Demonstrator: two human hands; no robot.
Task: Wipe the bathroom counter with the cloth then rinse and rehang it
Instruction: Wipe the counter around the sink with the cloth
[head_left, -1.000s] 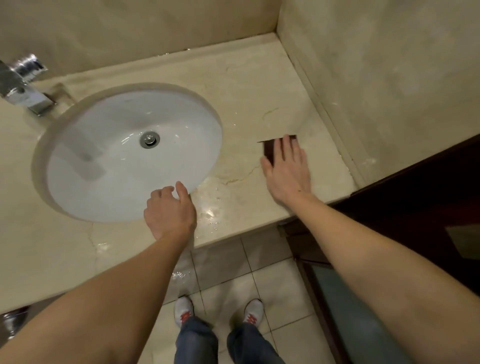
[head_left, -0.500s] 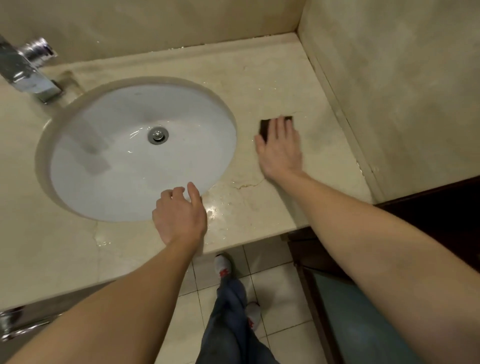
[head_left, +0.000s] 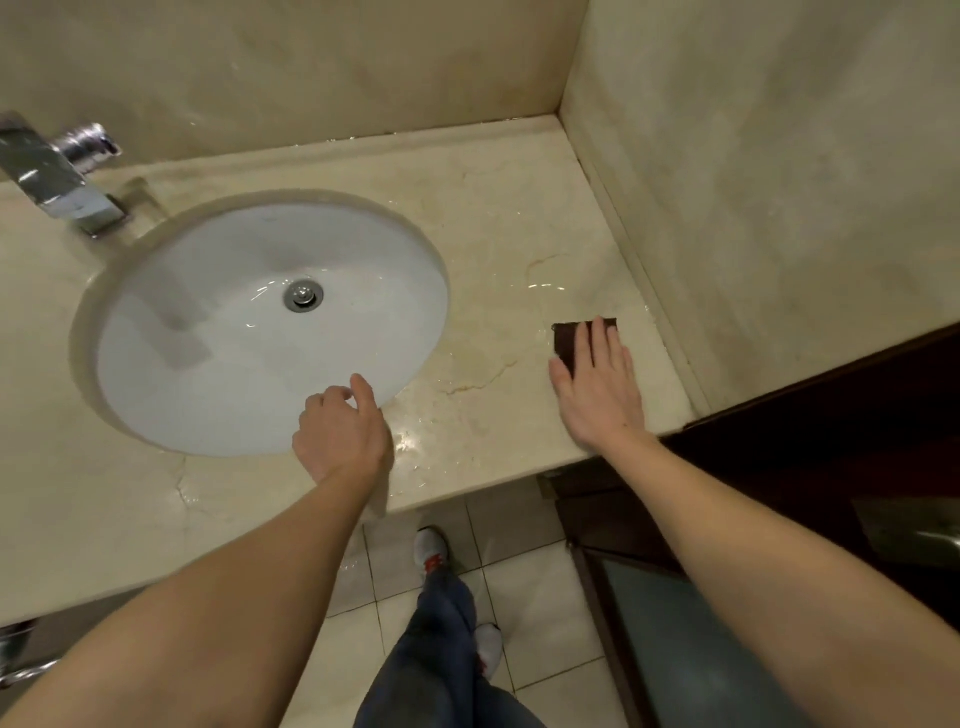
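A small dark brown cloth (head_left: 565, 340) lies flat on the beige marble counter (head_left: 493, 218), right of the sink. My right hand (head_left: 597, 387) presses flat on it with fingers extended, covering most of it; only its far and left edges show. My left hand (head_left: 340, 434) rests on the counter's front at the rim of the white oval sink (head_left: 208, 374), fingers loosely curled, holding nothing. Wet streaks shine on the counter near both hands.
A chrome faucet (head_left: 57, 176) juts out at the back left over the sink, which has a metal drain (head_left: 303, 295). Marble walls close the back and right. A dark wooden frame (head_left: 831, 415) borders the counter's right end. My legs stand on tiled floor (head_left: 540, 618) below.
My right hand has slid the cloth to the right and toward the front edge, after pushing it back and left half a second earlier. The left hand stays at the sink rim.
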